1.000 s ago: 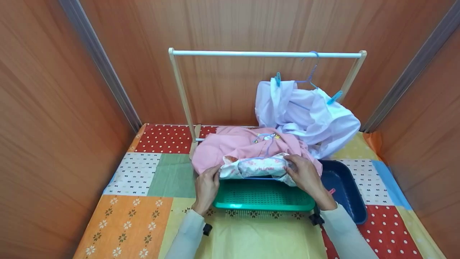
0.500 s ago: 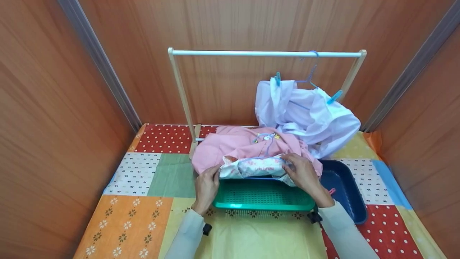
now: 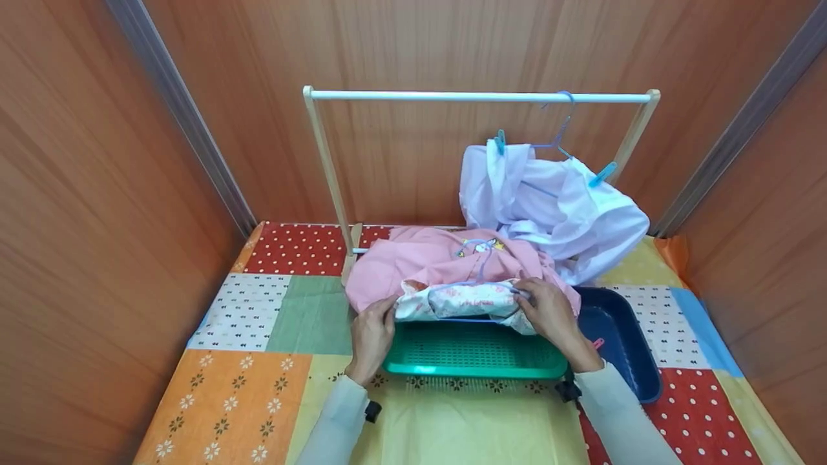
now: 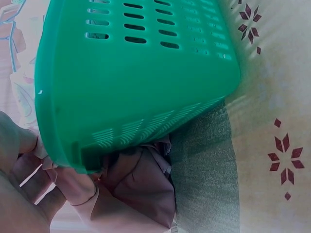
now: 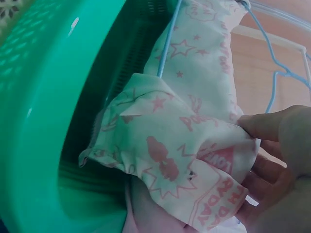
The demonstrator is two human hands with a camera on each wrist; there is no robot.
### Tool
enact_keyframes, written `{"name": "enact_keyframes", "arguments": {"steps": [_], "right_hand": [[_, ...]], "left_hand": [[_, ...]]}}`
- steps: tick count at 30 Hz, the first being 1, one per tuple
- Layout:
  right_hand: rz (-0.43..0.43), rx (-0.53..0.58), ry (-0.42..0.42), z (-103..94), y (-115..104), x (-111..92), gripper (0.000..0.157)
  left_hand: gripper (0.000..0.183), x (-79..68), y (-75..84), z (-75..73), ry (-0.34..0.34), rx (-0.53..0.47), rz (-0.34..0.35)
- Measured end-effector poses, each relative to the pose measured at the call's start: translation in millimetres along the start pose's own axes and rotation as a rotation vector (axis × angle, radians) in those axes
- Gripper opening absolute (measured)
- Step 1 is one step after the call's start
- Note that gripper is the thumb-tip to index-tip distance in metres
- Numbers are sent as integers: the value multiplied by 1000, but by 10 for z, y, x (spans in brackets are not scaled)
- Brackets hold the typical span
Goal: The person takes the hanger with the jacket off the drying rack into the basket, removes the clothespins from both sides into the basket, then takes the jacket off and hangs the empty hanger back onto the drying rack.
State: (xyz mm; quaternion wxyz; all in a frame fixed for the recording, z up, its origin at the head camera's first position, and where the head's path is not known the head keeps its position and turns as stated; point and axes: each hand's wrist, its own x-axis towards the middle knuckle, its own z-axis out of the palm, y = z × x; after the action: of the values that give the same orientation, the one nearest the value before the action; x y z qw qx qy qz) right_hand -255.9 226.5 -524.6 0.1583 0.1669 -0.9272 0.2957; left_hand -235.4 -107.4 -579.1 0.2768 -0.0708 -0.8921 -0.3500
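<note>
A white cloth garment with pink-red print (image 3: 475, 300) lies folded over a blue wire hanger (image 3: 484, 263), above the back part of a green basket (image 3: 475, 361). My left hand (image 3: 373, 336) pinches its left end at the basket's rim. At its right end, my right hand (image 3: 550, 316) grips the cloth between thumb and fingers; the right wrist view shows the printed fabric (image 5: 167, 141) bunched there around the hanger wire (image 5: 170, 39). Behind it spreads a pink garment (image 3: 413, 258), with the hanger's hook lying over it.
A wooden rack with a white bar (image 3: 439, 96) stands at the back. From it hangs a pale lilac garment (image 3: 555, 200), with two blue clothespins (image 3: 603, 174) on it. A navy tray (image 3: 623, 349) holding a pink clothespin (image 3: 597, 343) sits right of the basket.
My right hand's fingers have shifted slightly at the cloth's right end. The left hand, hanger and basket have stayed in place.
</note>
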Motion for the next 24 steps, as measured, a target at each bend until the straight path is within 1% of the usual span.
{"name": "enact_keyframes", "arguments": {"steps": [3, 11, 16, 19, 24], "right_hand": [[0, 3, 16, -1, 48, -25, 16], [-45, 34, 74, 0, 161, -102, 17], [-67, 37, 100, 6, 189, -129, 17], [-54, 33, 108, 4, 196, -145, 17], [2, 34, 89, 23, 167, -115, 19]], "left_hand": [[21, 0, 0, 2, -4, -6, -1], [21, 5, 3, -5, -2, -9, -6], [21, -4, -2, -6, -24, -13, -25], [21, -11, 1, 8, -31, -14, -33], [21, -3, 4, 12, -14, -7, -19]]}}
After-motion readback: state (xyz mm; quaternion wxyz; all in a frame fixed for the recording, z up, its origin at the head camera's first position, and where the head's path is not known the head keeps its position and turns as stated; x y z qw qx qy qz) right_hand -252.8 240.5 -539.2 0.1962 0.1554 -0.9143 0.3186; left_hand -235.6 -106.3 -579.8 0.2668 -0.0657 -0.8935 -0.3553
